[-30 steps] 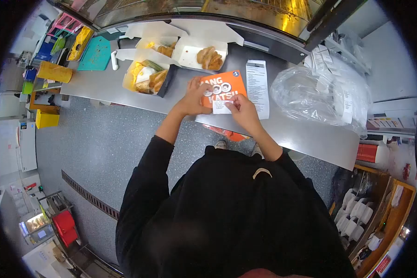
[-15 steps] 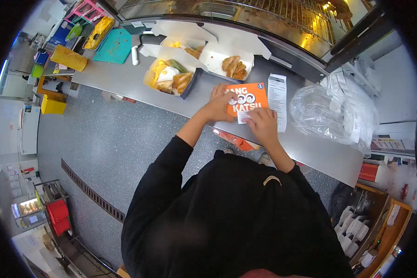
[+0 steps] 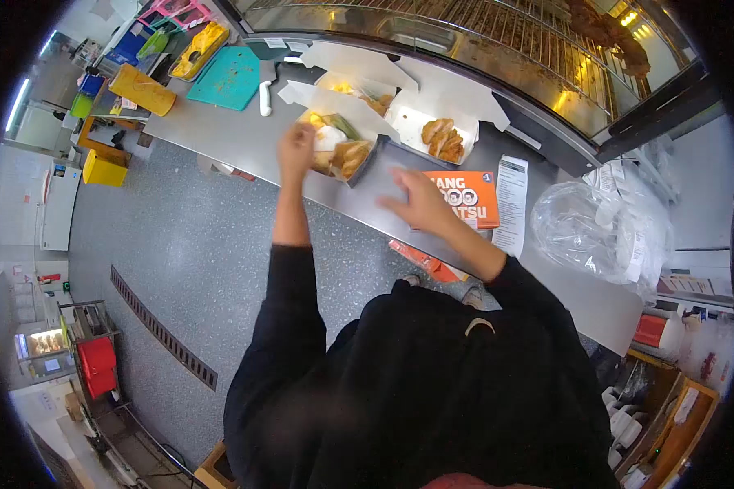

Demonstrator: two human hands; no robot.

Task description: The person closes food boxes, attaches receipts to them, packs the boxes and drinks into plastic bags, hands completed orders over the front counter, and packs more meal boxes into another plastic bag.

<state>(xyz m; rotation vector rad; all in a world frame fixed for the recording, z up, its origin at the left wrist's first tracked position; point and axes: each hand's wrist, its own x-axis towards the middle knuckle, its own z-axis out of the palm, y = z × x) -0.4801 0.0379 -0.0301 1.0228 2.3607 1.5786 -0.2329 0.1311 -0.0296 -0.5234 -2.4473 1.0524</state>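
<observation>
My left hand (image 3: pixel 295 151) is at the near left corner of an open box (image 3: pixel 369 174) of food with egg, greens and fried pieces; its fingers are smeared, and whether it touches the box is unclear. My right hand (image 3: pixel 420 200) has its fingers spread over the counter, just left of a closed orange box (image 3: pixel 479 196) with printed lettering, and holds nothing. A long printed receipt (image 3: pixel 510 204) lies right of the orange box. Behind, two more open boxes hold food: one with fried pieces (image 3: pixel 443 140), the other with yellow and brown food (image 3: pixel 359 94).
The steel counter (image 3: pixel 579 306) carries clear plastic bags (image 3: pixel 583 232) at the right. A teal cutting board (image 3: pixel 227 77) and a white-handled tool (image 3: pixel 265 98) lie at the left. A heated glass cabinet with wire racks (image 3: pixel 514 37) stands behind the counter.
Both hands have left the orange box. My left hand moved left to the open food box, and my right hand opened and shifted left. The camera view has turned.
</observation>
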